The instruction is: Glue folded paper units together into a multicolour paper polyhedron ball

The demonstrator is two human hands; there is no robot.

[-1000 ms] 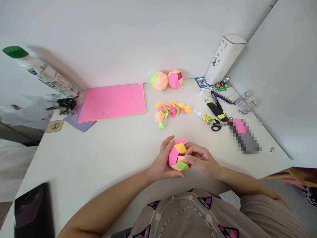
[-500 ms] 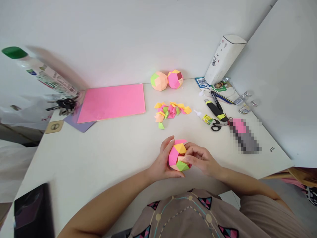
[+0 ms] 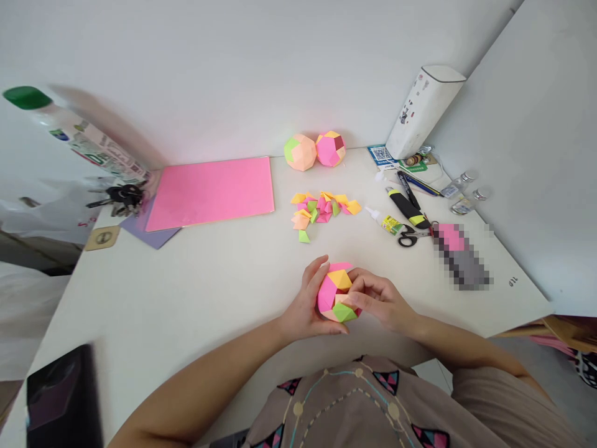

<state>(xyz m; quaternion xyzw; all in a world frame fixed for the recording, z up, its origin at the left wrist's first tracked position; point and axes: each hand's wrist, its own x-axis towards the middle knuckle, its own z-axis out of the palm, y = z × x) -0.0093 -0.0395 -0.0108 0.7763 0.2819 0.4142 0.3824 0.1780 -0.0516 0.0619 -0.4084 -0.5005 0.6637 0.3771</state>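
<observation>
A folded paper ball (image 3: 329,295) in pink, yellow, peach and green sits between my hands, low over the table near my body. Curled round its left side and underneath is my left hand (image 3: 305,305). At the ball's right side my right hand (image 3: 380,302) pinches a peach paper piece (image 3: 343,299), its thumb and fingers at a gap in the surface. Beyond the hands lies a loose heap of small folded paper pieces (image 3: 323,208), with a green piece (image 3: 304,236) at its near edge. Two finished-looking paper balls, one peach-green (image 3: 301,153) and one pink (image 3: 330,149), rest by the wall.
Right of the heap lie a glue bottle (image 3: 388,223), scissors (image 3: 408,236), a utility knife (image 3: 407,208) and pens. Further back stands a white container (image 3: 422,112). A pink sheet (image 3: 214,193) lies at left, and a black device (image 3: 65,398) at front left.
</observation>
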